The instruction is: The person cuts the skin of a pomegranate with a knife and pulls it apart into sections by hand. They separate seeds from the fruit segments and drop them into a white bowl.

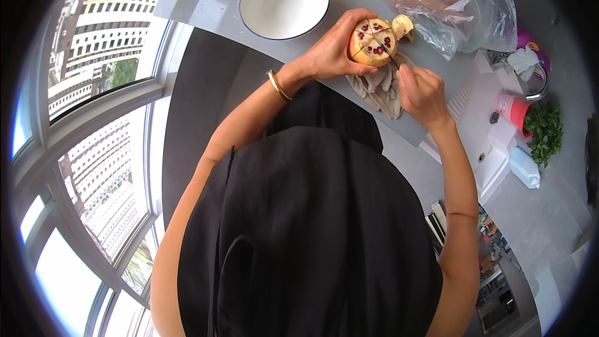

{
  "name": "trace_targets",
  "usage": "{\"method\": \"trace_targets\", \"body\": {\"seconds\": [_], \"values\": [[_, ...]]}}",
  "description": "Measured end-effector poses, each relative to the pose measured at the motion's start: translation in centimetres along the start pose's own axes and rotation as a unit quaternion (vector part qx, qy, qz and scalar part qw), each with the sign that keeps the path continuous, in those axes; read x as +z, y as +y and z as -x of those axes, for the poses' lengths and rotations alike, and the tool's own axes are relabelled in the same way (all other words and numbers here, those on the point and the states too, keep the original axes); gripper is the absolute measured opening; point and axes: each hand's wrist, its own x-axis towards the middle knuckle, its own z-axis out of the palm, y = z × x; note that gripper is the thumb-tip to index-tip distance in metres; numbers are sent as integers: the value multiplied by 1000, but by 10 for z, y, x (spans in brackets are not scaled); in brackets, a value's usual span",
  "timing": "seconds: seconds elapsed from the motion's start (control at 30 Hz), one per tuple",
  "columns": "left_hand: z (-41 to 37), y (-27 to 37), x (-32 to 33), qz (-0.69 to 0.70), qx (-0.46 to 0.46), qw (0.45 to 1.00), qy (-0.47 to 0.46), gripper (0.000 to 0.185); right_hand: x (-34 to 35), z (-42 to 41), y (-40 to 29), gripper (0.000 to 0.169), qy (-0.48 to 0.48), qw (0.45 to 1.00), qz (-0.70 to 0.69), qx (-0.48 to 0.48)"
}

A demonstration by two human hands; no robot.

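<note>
A pomegranate (373, 42) with its top sliced off shows dark red seeds, pale flesh and several cut lines running out from the middle. My left hand (338, 49) grips it from the left, thumb along its near side. In my right hand (422, 93) is a small knife (394, 62), mostly covered by the fingers; its blade meets the lower right of the fruit's cut face. The cut-off pomegranate top (402, 27) lies just beyond the fruit. Under and beside the fruit is a crumpled beige cloth (374, 90).
A white bowl with a blue rim (284, 2) stands left on the grey countertop (206, 2). A clear plastic bag (449, 9) with reddish contents lies behind my hands. To the right are a white sink (486, 131), a faucet (538, 91), a potted plant (543, 126) and a light-blue bottle (524, 167).
</note>
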Motion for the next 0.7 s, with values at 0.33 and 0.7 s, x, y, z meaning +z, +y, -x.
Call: {"method": "trace_targets", "body": {"seconds": [0.33, 0.7], "values": [[-1, 1, -1, 24, -41, 999, 8, 87, 5, 13, 2, 10, 7, 999, -15, 29], [-6, 11, -3, 168, -163, 969, 74, 86, 4, 0, 0, 10, 15, 998, -25, 52]]}}
